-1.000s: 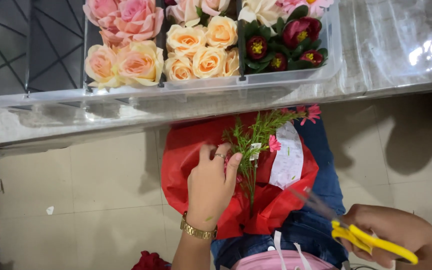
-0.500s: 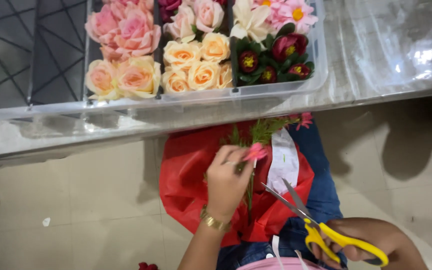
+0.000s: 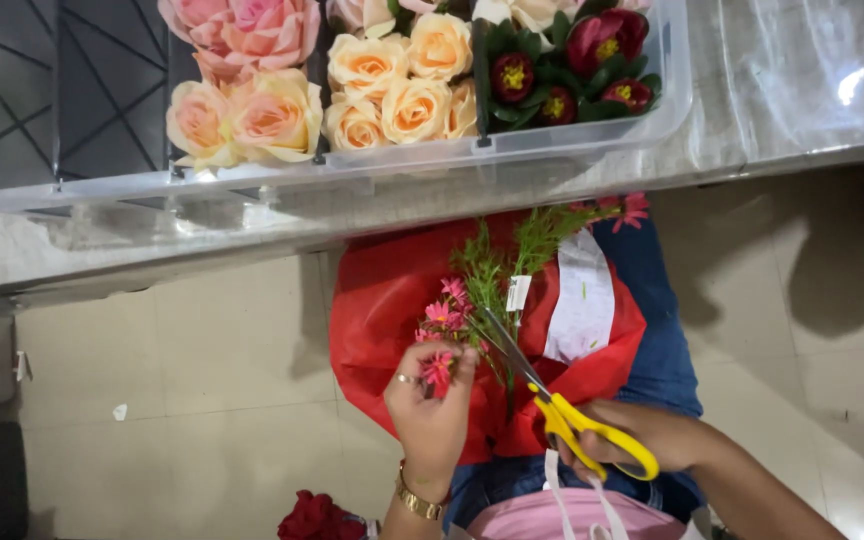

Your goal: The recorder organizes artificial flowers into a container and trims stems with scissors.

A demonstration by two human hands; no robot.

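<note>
My left hand (image 3: 432, 410) grips a sprig of green artificial foliage with small pink flowers (image 3: 472, 290) near its lower end, over my lap. In my right hand (image 3: 642, 440) are yellow-handled scissors (image 3: 562, 410). Their blades point up-left and are parted around the sprig's stem, just right of my left fingers. A white tag (image 3: 518, 292) hangs from the sprig. A red fabric bag (image 3: 392, 300) lies on my lap beneath it.
A clear plastic tray (image 3: 592, 135) on the table edge holds peach, pink and dark red artificial roses. A clear plastic sheet covers the table (image 3: 72, 250). A red flower (image 3: 317, 515) lies on the tiled floor at lower left.
My left hand slid down the sprig, exposing the pink flowers. The scissors moved up and left, and their blades now reach the stem.
</note>
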